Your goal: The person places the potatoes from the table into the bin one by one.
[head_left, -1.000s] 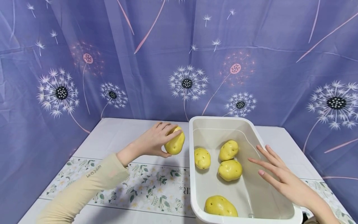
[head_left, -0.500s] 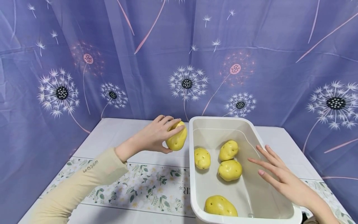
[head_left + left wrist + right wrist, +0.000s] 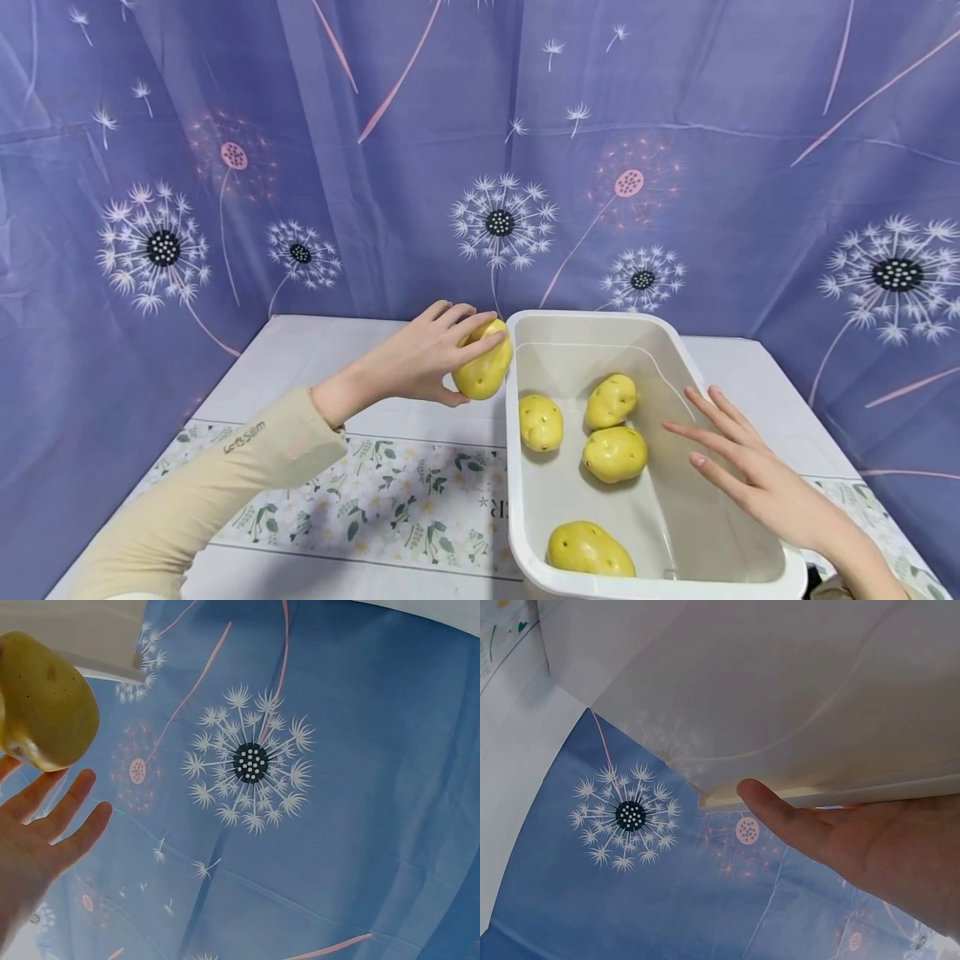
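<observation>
A yellow potato (image 3: 483,372) is gripped in my left hand (image 3: 423,354), thumb below and fingers over its top, just outside the left rim of a white plastic tub (image 3: 517,500). The left wrist view shows the same potato (image 3: 49,705) above the spread fingers. Inside the tub lie several more yellow potatoes: one by the left wall (image 3: 541,423), two close together in the middle (image 3: 615,454), and one near the front (image 3: 591,548). My right hand (image 3: 765,475) is over the tub's right side, fingers extended, holding nothing. Whether it touches the rim cannot be told.
The tub stands on a table (image 3: 315,367) covered in white cloth with a floral band (image 3: 375,500). Behind and at both sides hangs a purple-blue curtain (image 3: 405,208) with dandelion prints.
My left hand has carried the potato to the right and slightly upward, closer to the tub's left rim. The right hand and the potatoes in the tub have stayed put.
</observation>
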`<state>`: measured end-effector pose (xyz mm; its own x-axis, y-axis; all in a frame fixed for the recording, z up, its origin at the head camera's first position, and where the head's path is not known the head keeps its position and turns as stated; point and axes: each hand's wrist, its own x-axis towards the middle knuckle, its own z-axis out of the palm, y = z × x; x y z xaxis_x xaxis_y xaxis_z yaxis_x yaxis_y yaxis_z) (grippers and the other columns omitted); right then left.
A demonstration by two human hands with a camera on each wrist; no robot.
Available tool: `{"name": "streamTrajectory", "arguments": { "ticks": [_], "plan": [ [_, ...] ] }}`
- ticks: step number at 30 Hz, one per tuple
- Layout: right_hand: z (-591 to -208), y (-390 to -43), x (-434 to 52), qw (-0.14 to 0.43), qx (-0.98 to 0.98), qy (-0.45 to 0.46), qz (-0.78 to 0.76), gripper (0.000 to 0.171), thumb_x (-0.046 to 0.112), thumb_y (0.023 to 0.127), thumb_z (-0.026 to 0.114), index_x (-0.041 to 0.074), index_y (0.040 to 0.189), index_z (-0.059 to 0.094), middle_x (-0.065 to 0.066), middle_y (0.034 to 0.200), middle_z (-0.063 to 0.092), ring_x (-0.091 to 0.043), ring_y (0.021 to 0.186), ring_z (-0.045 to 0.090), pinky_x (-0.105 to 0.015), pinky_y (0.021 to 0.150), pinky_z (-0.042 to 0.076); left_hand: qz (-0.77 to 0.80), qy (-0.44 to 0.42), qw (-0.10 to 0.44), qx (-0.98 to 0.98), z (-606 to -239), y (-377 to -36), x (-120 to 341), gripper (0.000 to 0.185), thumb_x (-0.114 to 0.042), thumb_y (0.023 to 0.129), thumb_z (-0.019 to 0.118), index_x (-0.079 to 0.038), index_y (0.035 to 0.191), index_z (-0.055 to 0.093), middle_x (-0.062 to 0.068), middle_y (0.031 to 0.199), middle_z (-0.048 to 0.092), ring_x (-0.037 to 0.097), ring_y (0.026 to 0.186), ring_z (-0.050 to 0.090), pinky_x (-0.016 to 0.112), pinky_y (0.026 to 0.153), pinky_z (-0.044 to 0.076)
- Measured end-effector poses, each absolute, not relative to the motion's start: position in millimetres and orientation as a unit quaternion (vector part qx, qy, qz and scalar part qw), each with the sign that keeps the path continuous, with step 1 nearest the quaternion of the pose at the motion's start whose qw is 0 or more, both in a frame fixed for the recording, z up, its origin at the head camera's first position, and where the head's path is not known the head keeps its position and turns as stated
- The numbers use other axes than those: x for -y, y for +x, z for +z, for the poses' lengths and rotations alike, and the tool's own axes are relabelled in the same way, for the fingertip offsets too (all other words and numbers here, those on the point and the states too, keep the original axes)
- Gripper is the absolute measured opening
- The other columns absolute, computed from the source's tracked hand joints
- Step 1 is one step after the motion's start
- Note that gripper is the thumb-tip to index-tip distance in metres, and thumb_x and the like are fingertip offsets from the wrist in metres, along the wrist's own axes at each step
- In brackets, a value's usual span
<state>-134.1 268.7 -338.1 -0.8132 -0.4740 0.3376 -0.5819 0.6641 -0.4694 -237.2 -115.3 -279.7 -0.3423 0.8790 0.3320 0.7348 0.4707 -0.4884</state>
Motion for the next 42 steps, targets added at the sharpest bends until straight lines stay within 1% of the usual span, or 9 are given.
{"name": "streamTrajectory", "arguments": {
  "ticks": [3, 6, 9, 13, 16, 21, 23, 31, 42],
  "plan": [
    [-338, -135, -269, 0.086, 0.905, 0.288, 0.3, 0.041, 0.005, 0.087, 0.05, 0.015, 0.127, 0.05, -0.012, 0.149, 0.015, -0.009, 0.138, -0.009, -0.036, 0.112, -0.011, 0.127, -0.501, 0.29, 0.806, -278, -238, 112, 0.081, -0.058, 0.063, 0.063, -0.016, 0.13, 0.044, 0.012, 0.128, 0.047, 0.026, 0.106, 0.048, 0.04, 0.086, 0.041],
    [-339, -135, -269, 0.083, 0.905, 0.286, 0.302, 0.041, 0.005, 0.088, 0.05, 0.016, 0.127, 0.05, -0.011, 0.15, 0.014, -0.01, 0.138, -0.009, -0.041, 0.111, -0.011, 0.124, -0.503, 0.291, 0.804, -276, -238, 109, 0.08, -0.057, 0.065, 0.062, -0.016, 0.13, 0.043, 0.012, 0.129, 0.047, 0.026, 0.106, 0.048, 0.04, 0.087, 0.041],
    [-339, -136, -269, 0.086, 0.906, 0.286, 0.299, 0.041, 0.005, 0.087, 0.05, 0.017, 0.127, 0.05, -0.011, 0.15, 0.015, -0.009, 0.138, -0.009, -0.038, 0.112, -0.011, 0.126, -0.502, 0.285, 0.807, -273, -238, 106, 0.08, -0.058, 0.065, 0.062, -0.016, 0.131, 0.042, 0.012, 0.13, 0.046, 0.026, 0.107, 0.048, 0.04, 0.087, 0.041],
    [-339, -136, -269, 0.095, 0.908, 0.29, 0.286, 0.042, 0.005, 0.087, 0.051, 0.017, 0.127, 0.05, -0.011, 0.149, 0.016, -0.009, 0.138, -0.008, -0.022, 0.11, -0.01, 0.13, -0.503, 0.28, 0.807, -271, -238, 101, 0.081, -0.059, 0.067, 0.06, -0.017, 0.132, 0.041, 0.011, 0.132, 0.045, 0.026, 0.109, 0.047, 0.04, 0.088, 0.041],
    [-339, -135, -269, 0.098, 0.909, 0.292, 0.28, 0.042, 0.005, 0.086, 0.051, 0.017, 0.126, 0.05, -0.012, 0.149, 0.016, -0.009, 0.138, -0.008, -0.014, 0.107, -0.01, 0.13, -0.504, 0.278, 0.808, -269, -239, 98, 0.08, -0.059, 0.067, 0.06, -0.017, 0.133, 0.04, 0.011, 0.133, 0.044, 0.026, 0.109, 0.047, 0.04, 0.089, 0.04],
    [-340, -135, -269, 0.09, 0.908, 0.288, 0.292, 0.042, 0.005, 0.087, 0.051, 0.017, 0.127, 0.05, -0.01, 0.15, 0.015, -0.009, 0.138, -0.009, -0.027, 0.111, -0.011, 0.14, -0.502, 0.27, 0.809, -266, -240, 90, 0.08, -0.06, 0.068, 0.058, -0.018, 0.134, 0.039, 0.01, 0.134, 0.044, 0.026, 0.111, 0.046, 0.04, 0.09, 0.04],
    [-340, -135, -269, 0.09, 0.908, 0.287, 0.292, 0.042, 0.005, 0.087, 0.051, 0.018, 0.127, 0.049, -0.01, 0.15, 0.015, -0.008, 0.138, -0.009, -0.028, 0.111, -0.012, 0.142, -0.503, 0.266, 0.81, -264, -241, 87, 0.08, -0.059, 0.068, 0.059, -0.018, 0.134, 0.038, 0.01, 0.134, 0.044, 0.026, 0.111, 0.046, 0.04, 0.091, 0.039],
    [-341, -135, -269, 0.102, 0.908, 0.292, 0.282, 0.043, 0.004, 0.086, 0.052, 0.018, 0.127, 0.05, -0.012, 0.149, 0.016, -0.009, 0.138, -0.008, -0.016, 0.108, -0.011, 0.142, -0.505, 0.249, 0.814, -259, -245, 75, 0.084, -0.058, 0.067, 0.062, -0.017, 0.136, 0.036, 0.01, 0.136, 0.041, 0.025, 0.113, 0.044, 0.04, 0.091, 0.038],
    [-339, -136, -269, 0.105, 0.908, 0.296, 0.278, 0.043, 0.003, 0.085, 0.052, 0.016, 0.126, 0.05, -0.013, 0.149, 0.017, -0.009, 0.138, -0.008, -0.011, 0.105, -0.009, 0.137, -0.511, 0.226, 0.818, -258, -252, 58, 0.083, -0.057, 0.069, 0.062, -0.017, 0.137, 0.034, 0.011, 0.137, 0.039, 0.026, 0.113, 0.043, 0.04, 0.092, 0.038]
  ]
}}
